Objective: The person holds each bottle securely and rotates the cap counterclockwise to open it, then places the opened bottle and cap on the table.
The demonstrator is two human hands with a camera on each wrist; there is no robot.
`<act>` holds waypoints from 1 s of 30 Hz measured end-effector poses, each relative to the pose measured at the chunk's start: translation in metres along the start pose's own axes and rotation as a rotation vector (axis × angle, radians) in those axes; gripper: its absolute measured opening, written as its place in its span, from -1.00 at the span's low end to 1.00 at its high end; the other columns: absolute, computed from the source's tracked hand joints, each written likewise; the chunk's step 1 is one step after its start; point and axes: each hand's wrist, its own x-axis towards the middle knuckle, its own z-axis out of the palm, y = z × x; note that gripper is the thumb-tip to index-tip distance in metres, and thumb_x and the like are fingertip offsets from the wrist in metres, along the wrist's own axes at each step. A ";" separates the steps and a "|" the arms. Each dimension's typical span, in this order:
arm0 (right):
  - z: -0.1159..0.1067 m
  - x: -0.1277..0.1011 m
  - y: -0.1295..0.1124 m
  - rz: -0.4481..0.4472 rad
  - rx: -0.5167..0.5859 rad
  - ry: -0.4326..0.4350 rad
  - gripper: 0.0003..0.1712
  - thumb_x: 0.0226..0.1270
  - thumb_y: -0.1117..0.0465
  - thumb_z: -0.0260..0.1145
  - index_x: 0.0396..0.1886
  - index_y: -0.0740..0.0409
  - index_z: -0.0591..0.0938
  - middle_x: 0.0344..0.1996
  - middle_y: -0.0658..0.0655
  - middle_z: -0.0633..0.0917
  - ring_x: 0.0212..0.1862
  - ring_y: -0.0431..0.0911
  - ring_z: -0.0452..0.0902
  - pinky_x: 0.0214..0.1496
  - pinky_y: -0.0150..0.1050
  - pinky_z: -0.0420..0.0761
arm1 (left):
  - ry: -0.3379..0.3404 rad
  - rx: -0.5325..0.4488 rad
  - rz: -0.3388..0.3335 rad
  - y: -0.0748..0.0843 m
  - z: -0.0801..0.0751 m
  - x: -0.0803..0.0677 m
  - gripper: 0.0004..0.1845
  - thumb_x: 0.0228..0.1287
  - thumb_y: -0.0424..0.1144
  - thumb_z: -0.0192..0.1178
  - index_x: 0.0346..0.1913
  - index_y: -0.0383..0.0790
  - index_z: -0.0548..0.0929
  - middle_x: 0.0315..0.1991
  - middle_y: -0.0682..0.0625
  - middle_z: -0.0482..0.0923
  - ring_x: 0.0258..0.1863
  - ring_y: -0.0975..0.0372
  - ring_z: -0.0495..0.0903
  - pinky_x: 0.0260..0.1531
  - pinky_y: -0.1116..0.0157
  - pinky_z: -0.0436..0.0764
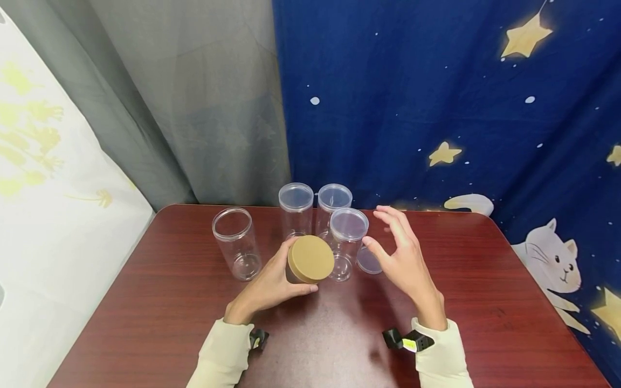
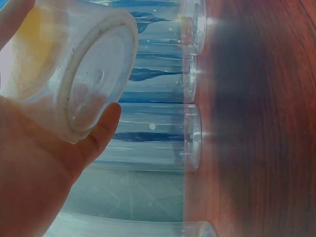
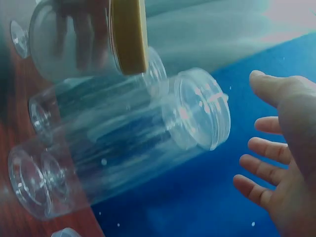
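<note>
My left hand (image 1: 271,288) grips a short, wide clear jar (image 2: 101,74) with a gold screw lid (image 1: 311,258), thumb at the near side. The jar is held up off the table, its base tilted into the left wrist view. Just to its right stands a tall clear jar (image 3: 133,143) with a clear lid (image 1: 350,223). My right hand (image 1: 402,264) hovers right of that jar, thumb and fingers spread, holding nothing. A loose clear lid (image 1: 370,262) lies on the table, partly hidden behind the jar and my right hand.
Two more lidded tall clear jars (image 1: 295,210) (image 1: 335,202) stand behind, near the table's back edge. A tall clear jar without a lid (image 1: 237,248) stands to the left. The dark red table (image 1: 160,307) backs onto grey and blue curtains (image 1: 388,108).
</note>
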 end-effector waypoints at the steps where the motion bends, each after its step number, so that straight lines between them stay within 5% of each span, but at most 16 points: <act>1: 0.001 0.000 -0.003 -0.011 0.007 -0.001 -0.34 0.08 0.35 0.51 0.23 0.21 0.53 0.26 0.21 0.51 0.22 0.03 0.44 0.19 -0.43 0.41 | 0.000 0.003 0.004 0.000 0.000 0.000 0.10 -0.15 0.05 0.60 0.46 0.05 0.17 0.28 0.13 0.40 0.18 0.23 0.48 0.22 0.05 0.47; 9: 0.008 0.000 -0.024 -0.107 0.049 -0.021 -0.35 0.05 0.31 0.54 0.19 0.28 0.56 0.24 0.21 0.53 0.30 0.06 0.40 0.39 -0.38 0.28 | -0.003 0.022 0.043 0.003 -0.001 0.000 0.08 -0.15 0.09 0.60 0.44 0.11 0.19 0.30 0.16 0.35 0.19 0.27 0.46 0.23 0.07 0.47; 17: 0.017 -0.002 -0.040 -0.197 0.061 -0.089 -0.33 0.32 -0.14 0.34 0.22 0.25 0.54 0.25 0.18 0.54 0.31 0.03 0.41 0.38 -0.38 0.32 | 0.000 0.019 0.070 0.007 -0.003 -0.001 0.07 -0.16 0.07 0.60 0.44 0.09 0.21 0.30 0.17 0.37 0.18 0.30 0.46 0.24 0.08 0.46; 25: 0.026 -0.009 -0.053 -0.145 -0.016 -0.260 -0.06 0.08 -0.31 0.46 0.38 0.03 0.43 0.39 0.07 0.42 0.42 -0.07 0.29 0.40 -0.16 0.35 | 0.000 0.022 0.110 0.010 -0.003 -0.002 0.05 -0.14 0.12 0.58 0.43 0.11 0.20 0.26 0.18 0.39 0.16 0.31 0.47 0.19 0.13 0.50; 30: 0.032 -0.011 -0.058 -0.157 -0.020 -0.287 -0.01 -0.02 -0.25 0.55 0.35 0.11 0.45 0.40 0.03 0.40 0.41 -0.06 0.29 0.38 -0.14 0.37 | 0.001 0.032 0.122 0.011 -0.004 -0.002 0.05 -0.11 0.19 0.54 0.44 0.08 0.20 0.26 0.16 0.39 0.16 0.31 0.47 0.19 0.14 0.50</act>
